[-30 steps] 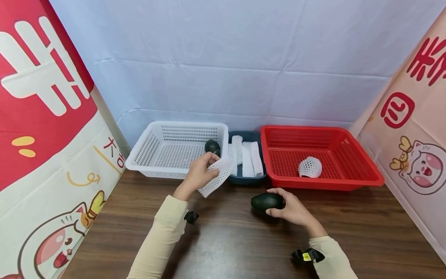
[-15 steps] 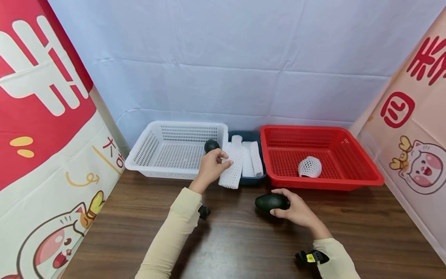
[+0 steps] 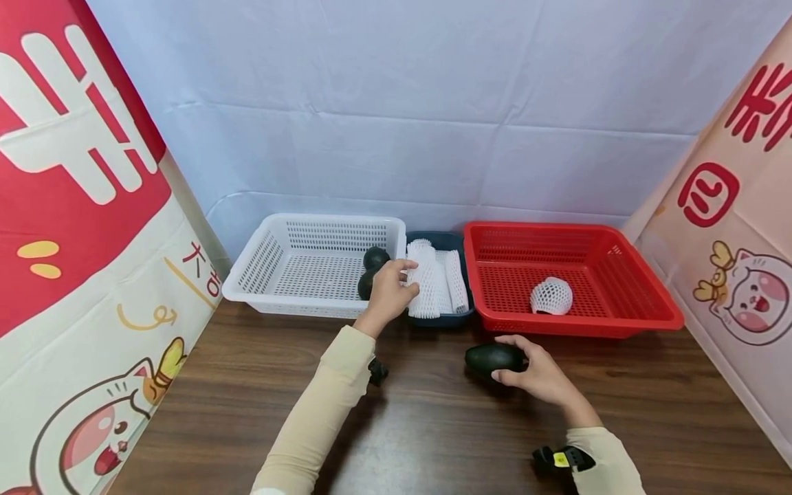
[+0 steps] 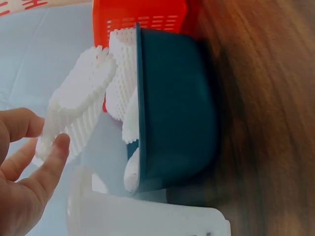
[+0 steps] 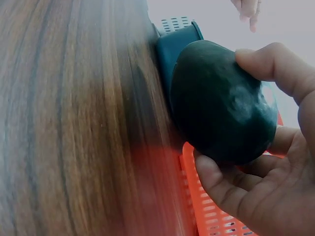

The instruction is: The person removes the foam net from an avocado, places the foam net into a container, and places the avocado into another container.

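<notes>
My right hand (image 3: 538, 375) grips a dark green, smooth avocado (image 3: 493, 358) over the table. In the right wrist view the thumb lies on one side of the avocado (image 5: 221, 103), the fingers curl under the other. My left hand (image 3: 391, 289) is beside the small dark blue bin (image 3: 441, 320), its thumb and forefinger spread apart. White foam net sleeves lie in that bin. One foam net sleeve (image 3: 427, 282) lies uppermost, its near end at my left fingertips; the left wrist view shows the fingertips (image 4: 61, 141) overlapping this sleeve (image 4: 81, 91).
A white basket (image 3: 309, 306) at the left holds dark avocados (image 3: 375, 258) near its right end. The red basket (image 3: 575, 322) at the right contains one avocado in a foam net (image 3: 552, 296). All stand along the back of the brown wooden table (image 3: 433, 440), before a pale cloth.
My left hand has moved right with the foam net sleeve, which now lies over the blue bin, and the fingers have spread. My right hand has shifted slightly right with the avocado.
</notes>
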`<state>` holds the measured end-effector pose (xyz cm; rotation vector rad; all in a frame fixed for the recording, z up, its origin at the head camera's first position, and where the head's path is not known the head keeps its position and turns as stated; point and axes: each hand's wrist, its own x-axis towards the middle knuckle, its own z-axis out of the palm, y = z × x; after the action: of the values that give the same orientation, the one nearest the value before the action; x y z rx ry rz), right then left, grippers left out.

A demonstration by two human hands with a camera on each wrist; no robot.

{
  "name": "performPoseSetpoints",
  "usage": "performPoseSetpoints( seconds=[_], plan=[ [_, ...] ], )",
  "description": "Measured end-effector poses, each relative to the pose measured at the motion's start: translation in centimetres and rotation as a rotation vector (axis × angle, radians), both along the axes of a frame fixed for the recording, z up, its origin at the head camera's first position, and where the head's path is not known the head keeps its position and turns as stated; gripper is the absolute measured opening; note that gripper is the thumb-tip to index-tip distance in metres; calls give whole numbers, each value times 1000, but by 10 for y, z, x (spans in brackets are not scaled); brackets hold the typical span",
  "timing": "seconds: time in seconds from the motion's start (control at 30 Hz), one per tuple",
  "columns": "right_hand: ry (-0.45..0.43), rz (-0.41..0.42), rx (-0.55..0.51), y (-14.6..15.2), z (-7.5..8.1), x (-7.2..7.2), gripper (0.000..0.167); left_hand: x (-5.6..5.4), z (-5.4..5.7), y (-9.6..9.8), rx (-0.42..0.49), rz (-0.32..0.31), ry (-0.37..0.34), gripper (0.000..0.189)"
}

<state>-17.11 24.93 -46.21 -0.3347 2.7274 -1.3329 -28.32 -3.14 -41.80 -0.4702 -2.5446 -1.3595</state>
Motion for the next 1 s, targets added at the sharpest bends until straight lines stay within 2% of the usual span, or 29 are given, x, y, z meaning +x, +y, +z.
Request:
performPoseSetpoints(
  seconds=[0.1, 0.33, 0.53, 0.8, 1.0],
  plan=[
    [-7, -10, -5, 2, -1, 0, 59, -6, 3, 4, 7, 16, 18, 32],
    [-17, -3, -10, 4, -6, 0, 61, -16, 3, 9, -28, 21, -9, 32],
    [-5, -2, -1, 4, -6, -1, 60, -15, 1, 11, -72, 26, 23, 28],
    [-7, -12, 0, 5, -5, 0, 59, -13, 2, 10, -81, 6, 16, 28],
    [1, -5, -13, 3, -7, 1, 58, -9, -2, 6, -97, -37, 46, 27]
  ],
)
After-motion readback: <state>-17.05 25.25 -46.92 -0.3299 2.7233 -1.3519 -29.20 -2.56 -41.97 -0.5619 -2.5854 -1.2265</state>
